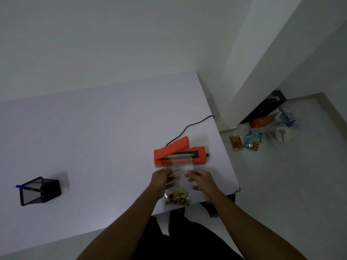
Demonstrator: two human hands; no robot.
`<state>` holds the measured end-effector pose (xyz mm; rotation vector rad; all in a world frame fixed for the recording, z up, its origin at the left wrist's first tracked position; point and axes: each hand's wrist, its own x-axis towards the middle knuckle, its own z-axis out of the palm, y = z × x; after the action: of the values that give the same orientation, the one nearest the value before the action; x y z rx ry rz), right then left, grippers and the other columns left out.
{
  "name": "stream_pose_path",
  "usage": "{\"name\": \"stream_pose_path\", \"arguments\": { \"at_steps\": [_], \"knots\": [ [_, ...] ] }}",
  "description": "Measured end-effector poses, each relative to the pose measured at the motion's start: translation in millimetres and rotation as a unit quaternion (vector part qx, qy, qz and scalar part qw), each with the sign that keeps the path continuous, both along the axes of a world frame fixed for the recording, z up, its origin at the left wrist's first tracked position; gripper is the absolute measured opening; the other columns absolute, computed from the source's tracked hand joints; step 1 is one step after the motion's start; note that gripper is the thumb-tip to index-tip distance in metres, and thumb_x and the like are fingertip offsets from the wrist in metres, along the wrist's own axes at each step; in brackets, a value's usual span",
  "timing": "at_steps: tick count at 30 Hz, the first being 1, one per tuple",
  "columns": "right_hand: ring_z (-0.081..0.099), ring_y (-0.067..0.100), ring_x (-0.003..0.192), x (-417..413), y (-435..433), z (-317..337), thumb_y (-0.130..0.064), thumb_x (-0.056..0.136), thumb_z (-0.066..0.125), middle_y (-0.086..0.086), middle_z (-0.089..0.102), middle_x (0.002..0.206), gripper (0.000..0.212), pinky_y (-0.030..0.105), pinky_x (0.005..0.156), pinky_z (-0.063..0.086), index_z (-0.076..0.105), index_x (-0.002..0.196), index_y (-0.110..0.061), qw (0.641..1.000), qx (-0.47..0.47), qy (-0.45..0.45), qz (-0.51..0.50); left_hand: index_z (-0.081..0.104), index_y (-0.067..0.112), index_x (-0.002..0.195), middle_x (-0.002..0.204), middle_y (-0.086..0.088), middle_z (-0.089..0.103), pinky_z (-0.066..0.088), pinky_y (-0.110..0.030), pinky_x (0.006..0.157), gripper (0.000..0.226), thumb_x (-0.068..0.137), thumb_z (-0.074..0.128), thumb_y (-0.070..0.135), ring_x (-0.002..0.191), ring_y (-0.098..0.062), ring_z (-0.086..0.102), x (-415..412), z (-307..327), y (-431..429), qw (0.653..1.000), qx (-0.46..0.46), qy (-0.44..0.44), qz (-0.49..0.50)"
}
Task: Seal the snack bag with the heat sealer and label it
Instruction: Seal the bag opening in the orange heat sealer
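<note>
- Left hand and right hand each pinch a side of the clear snack bag.
- Its open mouth lies across the open orange heat sealer on the desk.
- Light, limp, slippery film; snacks weigh the bottom, so grip high and keep it taut.

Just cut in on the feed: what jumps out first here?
The orange heat sealer, lid raised, near the right edge of the white table. Just in front of it, the left hand and right hand hold a clear snack bag, its open top lying over the sealer. At far left a black mesh pen holder holds a blue pen.
</note>
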<state>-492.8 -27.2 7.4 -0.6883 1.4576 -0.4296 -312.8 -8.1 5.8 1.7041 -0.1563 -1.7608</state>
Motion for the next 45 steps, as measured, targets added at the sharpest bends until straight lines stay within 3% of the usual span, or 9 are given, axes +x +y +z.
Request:
{"name": "stream_pose_path", "arguments": {
  "at_steps": [4, 9, 12, 15, 20, 23, 27, 34, 45],
  "knots": [
    [0.068, 0.020, 0.092, 0.6, 1.2, 1.5, -0.026, 0.090, 0.069, 0.006, 0.075, 0.102, 0.022, 0.034, 0.061, 0.058, 0.072, 0.101, -0.007, 0.999, 0.012, -0.032, -0.017, 0.065, 0.004, 0.107, 0.099, -0.010, 0.076, 0.056, -0.045, 0.088, 0.021, 0.099, 0.050, 0.018, 0.094, -0.026, 0.072, -1.8, 0.6, -0.3, 1.000, -0.003, -0.024, -0.011],
    [0.070, 0.024, 0.098, 5.0, 4.5, -1.9, -0.024, 0.089, 0.070, 0.009, 0.075, 0.103, 0.022, 0.041, 0.068, 0.061, 0.072, 0.101, -0.007, 0.998, 0.018, -0.054, -0.033, 0.065, 0.004, 0.105, 0.100, -0.013, 0.075, 0.058, -0.041, 0.080, 0.020, 0.099, 0.051, 0.017, 0.091, -0.025, 0.072, -4.4, 3.0, -0.8, 0.999, -0.007, -0.040, -0.009],
    [0.070, 0.024, 0.094, 6.9, 4.6, -3.9, -0.025, 0.089, 0.070, 0.010, 0.076, 0.100, 0.022, 0.041, 0.071, 0.062, 0.072, 0.101, -0.006, 0.998, 0.017, -0.051, -0.041, 0.065, 0.004, 0.107, 0.102, -0.014, 0.074, 0.058, -0.042, 0.081, 0.021, 0.098, 0.052, 0.018, 0.093, -0.026, 0.071, -3.4, 3.3, -0.5, 0.999, -0.003, -0.035, -0.007],
    [0.070, 0.022, 0.087, 7.8, 4.5, -4.0, -0.025, 0.088, 0.071, 0.011, 0.075, 0.097, 0.024, 0.035, 0.064, 0.060, 0.071, 0.100, -0.004, 0.998, 0.010, -0.042, -0.047, 0.065, 0.007, 0.104, 0.103, -0.012, 0.073, 0.057, -0.041, 0.081, 0.023, 0.096, 0.056, 0.027, 0.094, -0.025, 0.070, -3.2, 4.1, -0.3, 0.999, -0.004, -0.047, -0.012],
    [0.068, 0.019, 0.079, 9.7, 4.1, -2.3, -0.023, 0.088, 0.071, 0.010, 0.074, 0.090, 0.023, 0.030, 0.058, 0.056, 0.071, 0.097, -0.002, 0.998, -0.001, -0.039, -0.049, 0.060, 0.009, 0.078, 0.079, -0.011, 0.064, 0.050, -0.037, 0.069, 0.048, 0.089, 0.055, 0.056, 0.073, -0.022, 0.060, 6.7, -0.1, -0.6, 0.977, -0.003, -0.210, -0.037],
    [0.068, 0.018, 0.079, 11.0, 3.6, -3.7, -0.022, 0.088, 0.070, 0.009, 0.074, 0.089, 0.022, 0.031, 0.058, 0.056, 0.071, 0.096, -0.002, 0.998, -0.006, -0.037, -0.045, 0.052, 0.009, 0.074, 0.069, -0.005, 0.052, 0.041, -0.030, 0.059, 0.049, 0.091, 0.051, 0.055, 0.065, -0.019, 0.048, 20.1, 5.1, -3.9, 0.953, -0.022, -0.301, -0.015],
    [0.068, 0.018, 0.077, 13.3, 2.5, -7.2, -0.021, 0.088, 0.071, 0.011, 0.074, 0.089, 0.019, 0.029, 0.056, 0.055, 0.071, 0.094, -0.003, 0.999, -0.014, -0.025, -0.044, 0.046, 0.013, 0.072, 0.067, 0.001, 0.047, 0.037, -0.028, 0.057, 0.042, 0.091, 0.055, 0.050, 0.063, -0.016, 0.044, 39.0, 15.5, -14.9, 0.934, -0.084, -0.347, -0.009],
    [0.067, 0.020, 0.074, 14.9, 1.1, -15.5, -0.019, 0.088, 0.070, 0.016, 0.072, 0.087, 0.018, 0.031, 0.060, 0.059, 0.071, 0.092, -0.001, 0.999, -0.041, -0.003, -0.027, 0.044, 0.016, 0.067, 0.064, 0.003, 0.046, 0.038, -0.025, 0.059, 0.042, 0.090, 0.061, 0.047, 0.058, -0.011, 0.042, 45.2, 35.7, -34.2, 0.913, -0.193, -0.353, -0.063],
    [0.064, 0.019, 0.064, 11.4, -3.4, -23.3, -0.016, 0.087, 0.071, 0.013, 0.069, 0.072, 0.017, 0.028, 0.062, 0.056, 0.070, 0.078, -0.003, 0.996, -0.081, 0.024, -0.013, 0.056, 0.010, 0.075, 0.068, -0.001, 0.058, 0.043, -0.027, 0.060, 0.044, 0.083, 0.067, 0.052, 0.061, -0.013, 0.051, 40.6, 30.4, -40.3, 0.924, -0.209, -0.306, -0.095]
  ]
}}
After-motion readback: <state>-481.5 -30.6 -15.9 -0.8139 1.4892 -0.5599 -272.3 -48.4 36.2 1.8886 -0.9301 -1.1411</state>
